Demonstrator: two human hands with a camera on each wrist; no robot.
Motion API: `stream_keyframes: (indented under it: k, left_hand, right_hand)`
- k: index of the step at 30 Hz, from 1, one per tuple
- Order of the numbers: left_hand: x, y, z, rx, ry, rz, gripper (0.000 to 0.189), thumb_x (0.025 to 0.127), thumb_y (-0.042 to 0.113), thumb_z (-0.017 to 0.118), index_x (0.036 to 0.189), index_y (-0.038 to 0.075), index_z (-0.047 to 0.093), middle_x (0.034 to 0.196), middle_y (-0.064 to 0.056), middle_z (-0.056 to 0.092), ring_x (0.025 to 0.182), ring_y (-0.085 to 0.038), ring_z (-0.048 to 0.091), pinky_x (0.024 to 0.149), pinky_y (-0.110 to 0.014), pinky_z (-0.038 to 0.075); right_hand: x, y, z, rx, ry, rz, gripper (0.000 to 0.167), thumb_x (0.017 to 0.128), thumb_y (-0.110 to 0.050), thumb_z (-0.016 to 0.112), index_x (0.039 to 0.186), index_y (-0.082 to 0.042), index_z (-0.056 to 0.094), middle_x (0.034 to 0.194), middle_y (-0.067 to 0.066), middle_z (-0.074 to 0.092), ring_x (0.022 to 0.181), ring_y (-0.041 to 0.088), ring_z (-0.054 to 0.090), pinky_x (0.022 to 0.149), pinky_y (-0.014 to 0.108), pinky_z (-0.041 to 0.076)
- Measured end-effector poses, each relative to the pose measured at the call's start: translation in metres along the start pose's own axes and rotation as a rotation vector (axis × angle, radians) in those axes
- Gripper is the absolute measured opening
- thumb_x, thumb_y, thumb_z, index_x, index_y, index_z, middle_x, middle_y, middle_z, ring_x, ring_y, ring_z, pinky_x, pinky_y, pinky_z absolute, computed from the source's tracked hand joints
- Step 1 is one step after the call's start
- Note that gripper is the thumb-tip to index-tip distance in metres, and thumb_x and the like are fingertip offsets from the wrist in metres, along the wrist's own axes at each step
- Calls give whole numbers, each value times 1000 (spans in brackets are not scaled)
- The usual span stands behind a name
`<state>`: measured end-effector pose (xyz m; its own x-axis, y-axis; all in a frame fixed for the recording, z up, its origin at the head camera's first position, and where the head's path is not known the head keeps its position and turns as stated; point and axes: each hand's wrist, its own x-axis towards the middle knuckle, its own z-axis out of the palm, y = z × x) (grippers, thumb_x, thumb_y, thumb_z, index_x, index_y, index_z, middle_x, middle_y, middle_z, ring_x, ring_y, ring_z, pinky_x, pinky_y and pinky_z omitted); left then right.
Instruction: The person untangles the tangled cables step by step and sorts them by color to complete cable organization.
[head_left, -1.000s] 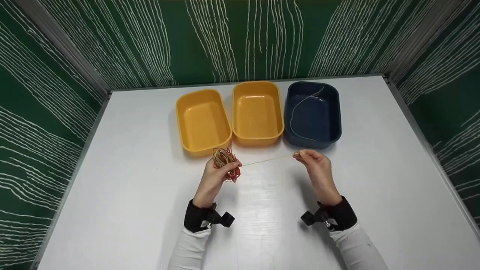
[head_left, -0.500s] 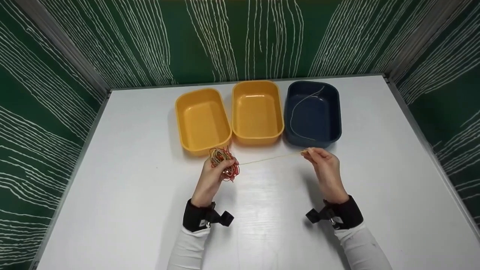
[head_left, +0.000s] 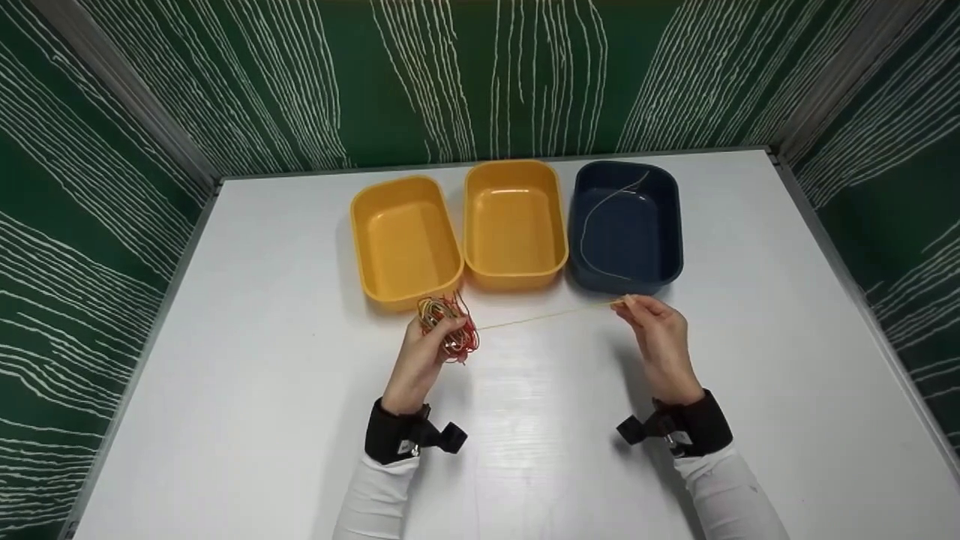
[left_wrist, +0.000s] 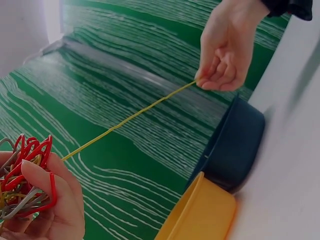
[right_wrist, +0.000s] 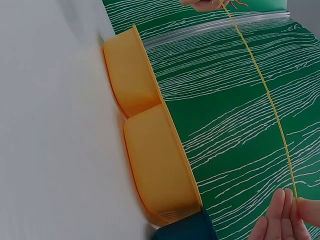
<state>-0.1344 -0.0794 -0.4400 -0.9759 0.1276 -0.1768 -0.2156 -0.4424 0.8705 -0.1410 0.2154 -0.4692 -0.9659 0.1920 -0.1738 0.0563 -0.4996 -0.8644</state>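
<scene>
A tangled bundle of red, grey and yellow cords [head_left: 454,339] is gripped in my left hand [head_left: 421,358], the thumb lying across it. One yellow cord [left_wrist: 130,118] runs from the bundle, stretched nearly straight, to my right hand [head_left: 661,346]. The thumb and fingertips of that hand pinch its far end, as the right wrist view also shows. Both hands are above the table, in front of the bins. A single thin pale cord [head_left: 584,234] lies curved inside the dark blue bin [head_left: 676,225].
Two yellow bins [head_left: 358,240] and the blue one stand side by side along the back of the white table [head_left: 255,360]. Green walls [head_left: 405,82] with white streaks enclose the table at the back and sides.
My right hand has moved to the right and slightly up, drawing out a longer stretch of yellow cord. My left hand, still holding the bundle, has shifted slightly left.
</scene>
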Motion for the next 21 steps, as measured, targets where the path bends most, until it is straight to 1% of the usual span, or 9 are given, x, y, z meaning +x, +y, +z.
stream_keyframes:
  k: [3, 7, 15, 21]
  left_hand:
    - [0, 1, -1, -7, -7, 3, 12, 80, -1, 53, 90, 3, 49, 73, -7, 58, 53, -13, 54, 44, -21, 44]
    - [-1, 2, -2, -18, -23, 12, 10, 80, -1, 53, 90, 3, 50, 74, -7, 58, 53, -14, 54, 44, -22, 44]
    - [-1, 7, -4, 21, -36, -3, 12, 79, -2, 55, 90, 2, 51, 76, -8, 59, 56, -14, 56, 46, -22, 45]
    - [2, 6, -5, 13, -45, 29, 15, 76, -4, 58, 88, 2, 52, 76, -8, 59, 57, -14, 56, 43, -21, 44]
  right_hand:
    - [1, 0, -3, 4, 7, -3, 9, 84, -4, 58, 80, -2, 65, 80, 7, 64, 78, 15, 62, 84, 26, 44]
    - [1, -2, -9, 14, -5, -13, 9, 84, -5, 58, 82, -1, 65, 80, 7, 65, 79, 16, 62, 84, 26, 44]
    - [3, -11, -20, 83, 10, -33, 9, 83, -1, 58, 85, 4, 65, 82, 9, 65, 78, 17, 62, 82, 25, 45]
    - [3, -14, -22, 85, -3, -58, 9, 84, 0, 56, 82, 3, 65, 82, 9, 64, 77, 17, 62, 82, 24, 45]
